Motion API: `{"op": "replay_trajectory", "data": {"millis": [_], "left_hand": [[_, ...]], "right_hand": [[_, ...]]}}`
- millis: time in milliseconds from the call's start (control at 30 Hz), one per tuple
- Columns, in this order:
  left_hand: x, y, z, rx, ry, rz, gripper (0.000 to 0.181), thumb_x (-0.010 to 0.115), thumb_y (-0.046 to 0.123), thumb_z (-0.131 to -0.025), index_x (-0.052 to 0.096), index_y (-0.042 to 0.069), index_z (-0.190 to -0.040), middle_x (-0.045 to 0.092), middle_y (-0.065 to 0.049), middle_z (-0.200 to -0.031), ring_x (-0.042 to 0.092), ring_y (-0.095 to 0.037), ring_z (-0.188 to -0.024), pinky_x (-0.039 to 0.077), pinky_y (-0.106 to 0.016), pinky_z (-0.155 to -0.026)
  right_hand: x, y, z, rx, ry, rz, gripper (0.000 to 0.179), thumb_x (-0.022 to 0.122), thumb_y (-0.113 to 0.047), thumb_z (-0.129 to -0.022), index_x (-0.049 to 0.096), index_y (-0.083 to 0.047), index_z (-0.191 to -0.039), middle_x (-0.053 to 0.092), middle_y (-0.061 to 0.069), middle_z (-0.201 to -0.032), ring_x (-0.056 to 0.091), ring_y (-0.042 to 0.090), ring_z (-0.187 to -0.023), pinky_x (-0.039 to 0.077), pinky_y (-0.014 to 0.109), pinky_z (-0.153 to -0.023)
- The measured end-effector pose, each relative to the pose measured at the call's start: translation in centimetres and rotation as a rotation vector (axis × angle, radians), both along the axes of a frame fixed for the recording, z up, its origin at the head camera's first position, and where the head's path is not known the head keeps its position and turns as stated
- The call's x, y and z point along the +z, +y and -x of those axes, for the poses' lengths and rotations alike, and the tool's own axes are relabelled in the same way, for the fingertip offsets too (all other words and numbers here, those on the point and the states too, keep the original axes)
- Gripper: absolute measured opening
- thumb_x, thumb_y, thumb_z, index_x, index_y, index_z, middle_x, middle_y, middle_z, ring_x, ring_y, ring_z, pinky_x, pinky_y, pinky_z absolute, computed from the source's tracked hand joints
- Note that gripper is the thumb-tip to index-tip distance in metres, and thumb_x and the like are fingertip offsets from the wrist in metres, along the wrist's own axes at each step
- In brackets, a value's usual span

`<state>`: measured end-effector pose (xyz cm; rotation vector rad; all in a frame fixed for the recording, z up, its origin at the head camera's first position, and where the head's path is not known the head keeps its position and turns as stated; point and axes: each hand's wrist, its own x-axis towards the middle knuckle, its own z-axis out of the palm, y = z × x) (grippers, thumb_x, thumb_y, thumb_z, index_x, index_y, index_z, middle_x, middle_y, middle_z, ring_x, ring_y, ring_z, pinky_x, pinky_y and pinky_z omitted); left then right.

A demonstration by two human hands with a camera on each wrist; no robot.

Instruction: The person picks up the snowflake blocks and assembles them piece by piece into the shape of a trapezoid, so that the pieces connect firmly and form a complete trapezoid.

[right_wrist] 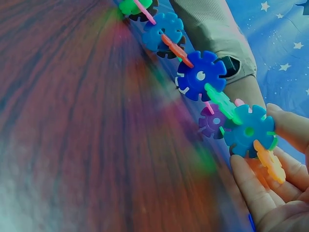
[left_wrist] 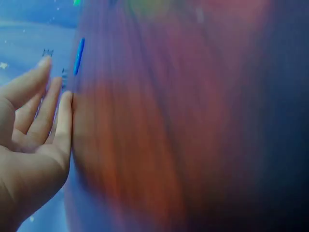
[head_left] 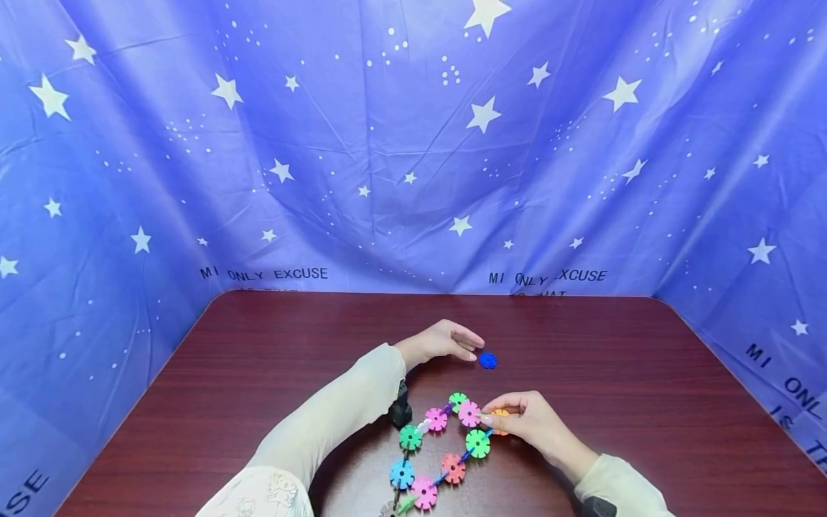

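A single blue notched plastic disc [head_left: 487, 360] lies flat on the table. My left hand [head_left: 446, 339] is right beside it, with relaxed, slightly bent fingers and the fingertips close to its edge. In the left wrist view the disc appears edge-on beyond the fingertips of that hand [left_wrist: 41, 125]. Nearer to me, my right hand [head_left: 536, 424] pinches a chain of interlocked notched discs between thumb and fingers, near a pink disc [head_left: 469, 413] and an orange disc [head_left: 500, 415]. The right wrist view has several linked discs [right_wrist: 201, 76] running toward the right hand [right_wrist: 275, 198].
The chain loops toward me across the dark red-brown table [head_left: 291, 345], past a green disc [head_left: 410, 437] and a light-blue disc [head_left: 402, 474], leaving the frame at the bottom. A blue star-patterned cloth [head_left: 388, 143] hangs around the table's back and sides.
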<state>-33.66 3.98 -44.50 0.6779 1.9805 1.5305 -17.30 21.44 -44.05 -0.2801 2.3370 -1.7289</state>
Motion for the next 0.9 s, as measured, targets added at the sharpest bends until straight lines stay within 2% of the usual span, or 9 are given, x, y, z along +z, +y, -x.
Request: {"op": "replay_trajectory", "data": {"millis": [100, 300, 433, 567, 700, 833, 900], "left_hand": [[0.0, 0.6, -0.2, -0.016, 0.115, 0.074, 0.031, 0.074, 0.000, -0.078, 0.070, 0.002, -0.108, 0.070, -0.008, -0.107, 0.065, -0.014, -0.096, 0.052, -0.023, -0.080], [0.0, 1.6, -0.3, -0.067, 0.351, 0.210, 0.033, 0.077, 0.007, -0.077, 0.071, 0.007, -0.110, 0.070, -0.004, -0.108, 0.062, -0.007, -0.089, 0.049, -0.016, -0.076], [-0.1, 1.7, -0.3, -0.070, 0.465, 0.253, 0.031, 0.078, 0.009, -0.077, 0.073, 0.009, -0.107, 0.071, -0.003, -0.105, 0.062, -0.004, -0.083, 0.048, -0.013, -0.074], [-0.5, 1.7, -0.2, -0.059, 0.492, 0.239, 0.026, 0.078, 0.008, -0.076, 0.075, 0.010, -0.102, 0.072, -0.002, -0.098, 0.061, -0.002, -0.078, 0.048, -0.013, -0.071], [-0.7, 1.5, -0.1, -0.088, 0.481, 0.210, 0.025, 0.078, 0.008, -0.076, 0.075, 0.009, -0.101, 0.073, 0.000, -0.095, 0.058, 0.000, -0.078, 0.048, -0.014, -0.072], [-0.3, 1.1, -0.2, -0.171, 0.469, 0.231, 0.028, 0.076, 0.007, -0.078, 0.073, 0.009, -0.106, 0.071, 0.002, -0.101, 0.056, -0.002, -0.085, 0.046, -0.015, -0.077], [0.0, 0.8, -0.4, -0.252, 0.521, 0.284, 0.029, 0.073, 0.008, -0.082, 0.071, 0.011, -0.111, 0.069, 0.002, -0.105, 0.055, -0.003, -0.088, 0.045, -0.015, -0.078]], "right_hand": [[0.1, 0.4, 0.0, 0.007, 0.007, 0.011, 0.028, 0.071, -0.015, -0.084, 0.068, 0.008, -0.100, 0.070, 0.001, -0.076, 0.053, 0.002, -0.057, 0.042, 0.021, -0.047], [0.2, 0.7, 0.0, 0.018, 0.020, 0.027, 0.029, 0.070, -0.013, -0.084, 0.067, 0.010, -0.100, 0.070, 0.001, -0.077, 0.055, 0.002, -0.060, 0.045, 0.021, -0.051], [0.2, 0.7, 0.1, 0.018, 0.020, 0.027, 0.029, 0.070, -0.012, -0.085, 0.066, 0.011, -0.101, 0.070, 0.001, -0.078, 0.057, 0.002, -0.062, 0.045, 0.021, -0.052], [0.2, 0.6, 0.1, 0.017, 0.026, 0.016, 0.029, 0.070, -0.013, -0.085, 0.066, 0.010, -0.101, 0.070, 0.000, -0.077, 0.053, 0.002, -0.059, 0.043, 0.020, -0.049], [0.1, 0.5, 0.1, 0.025, 0.029, 0.015, 0.029, 0.069, -0.014, -0.085, 0.066, 0.010, -0.101, 0.070, -0.001, -0.076, 0.053, 0.001, -0.059, 0.044, 0.020, -0.050], [0.1, 0.4, 0.1, 0.028, 0.030, 0.025, 0.029, 0.069, -0.013, -0.085, 0.066, 0.011, -0.102, 0.070, -0.002, -0.078, 0.056, 0.001, -0.063, 0.046, 0.020, -0.052], [0.2, 0.4, 0.1, 0.024, 0.028, 0.023, 0.029, 0.069, -0.013, -0.085, 0.066, 0.011, -0.101, 0.070, -0.001, -0.078, 0.055, 0.001, -0.061, 0.044, 0.020, -0.051]]}}
